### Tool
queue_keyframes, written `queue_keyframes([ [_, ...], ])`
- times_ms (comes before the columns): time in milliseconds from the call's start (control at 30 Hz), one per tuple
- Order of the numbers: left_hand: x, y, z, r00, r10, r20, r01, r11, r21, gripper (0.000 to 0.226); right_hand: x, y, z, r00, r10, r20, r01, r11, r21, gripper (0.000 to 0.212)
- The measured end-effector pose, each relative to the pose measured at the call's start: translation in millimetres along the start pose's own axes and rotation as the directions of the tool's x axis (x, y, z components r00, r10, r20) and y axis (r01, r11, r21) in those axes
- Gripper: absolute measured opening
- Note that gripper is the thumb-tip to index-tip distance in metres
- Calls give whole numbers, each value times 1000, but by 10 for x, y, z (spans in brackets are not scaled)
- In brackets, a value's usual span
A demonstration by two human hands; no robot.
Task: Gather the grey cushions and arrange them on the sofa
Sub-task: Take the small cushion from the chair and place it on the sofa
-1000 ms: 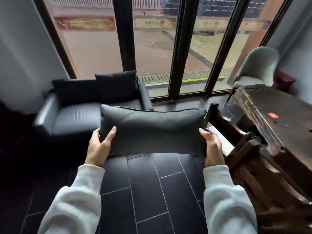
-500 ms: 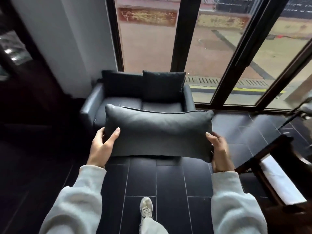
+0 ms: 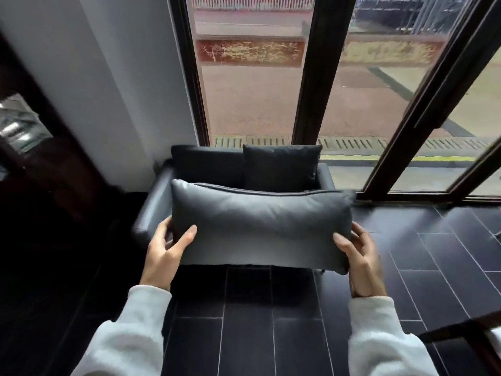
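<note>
I hold a long rectangular grey cushion [image 3: 257, 226] flat in front of me, above the front edge of the sofa. My left hand [image 3: 166, 255] grips its left end and my right hand [image 3: 360, 260] grips its right end, thumbs on top. Beyond it stands a small dark leather sofa [image 3: 153, 207] against the window. A square dark cushion [image 3: 282, 166] leans upright on the right side of the sofa's backrest. The held cushion hides most of the seat.
Tall dark-framed windows [image 3: 322, 77] rise behind the sofa. A white wall [image 3: 108, 77] and dark wooden furniture [image 3: 40, 172] stand to the left. Dark floor tiles [image 3: 271, 335] lie underfoot. A dark wooden piece [image 3: 466, 332] juts in at the lower right.
The view has swung left and closer to the sofa, which now sits straight ahead. The wooden table and pale chair have left the view. Both hands keep the same hold.
</note>
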State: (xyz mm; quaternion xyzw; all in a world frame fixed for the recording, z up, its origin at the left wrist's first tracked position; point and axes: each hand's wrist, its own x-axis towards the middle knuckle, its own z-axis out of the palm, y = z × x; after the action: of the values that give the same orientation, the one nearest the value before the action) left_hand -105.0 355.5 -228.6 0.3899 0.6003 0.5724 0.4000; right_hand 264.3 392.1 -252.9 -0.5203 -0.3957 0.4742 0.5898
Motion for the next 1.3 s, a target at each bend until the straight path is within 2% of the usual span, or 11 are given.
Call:
queue_keyframes([
  [133,530,-82,33,992,22,121,-21,1000,-9,66,293,153,125,995,-62,78,66,996,-53,59],
  [267,1255,-225,115,983,14,183,-19,1000,23,61,549,321,351,997,-69,-19,65,988,-140,55],
  [300,1460,-238,138,980,-21,196,24,1000,-18,56,626,347,420,997,-56,-59,50,994,-99,48],
  [367,1865,-233,165,967,-118,224,153,977,-146,47,772,335,618,980,30,-194,-3,990,138,35],
  [433,2296,-228,139,944,-175,280,254,928,-274,36,887,284,821,934,189,-303,-35,892,450,37],
  [500,2713,-201,121,913,-145,382,277,906,-319,32,958,234,1012,931,213,-297,-23,845,535,44],
  [600,3247,-154,181,843,-128,523,280,934,-221,12,990,161,1325,896,168,-412,15,913,407,32],
  [700,3687,-171,363,765,-133,630,205,978,-44,26,1001,250,1451,850,58,-524,64,975,211,12],
  [867,4195,-362,901,711,-172,682,225,974,12,24,1175,483,1396,790,15,-612,90,986,140,25],
  [1067,4625,-737,1851,615,-220,757,196,973,124,63,1631,1011,1018,694,58,-717,-50,998,32,36],
  [1300,4987,-1564,3061,526,-281,803,126,959,253,48,2395,1837,528,598,192,-779,-176,979,106,68],
])
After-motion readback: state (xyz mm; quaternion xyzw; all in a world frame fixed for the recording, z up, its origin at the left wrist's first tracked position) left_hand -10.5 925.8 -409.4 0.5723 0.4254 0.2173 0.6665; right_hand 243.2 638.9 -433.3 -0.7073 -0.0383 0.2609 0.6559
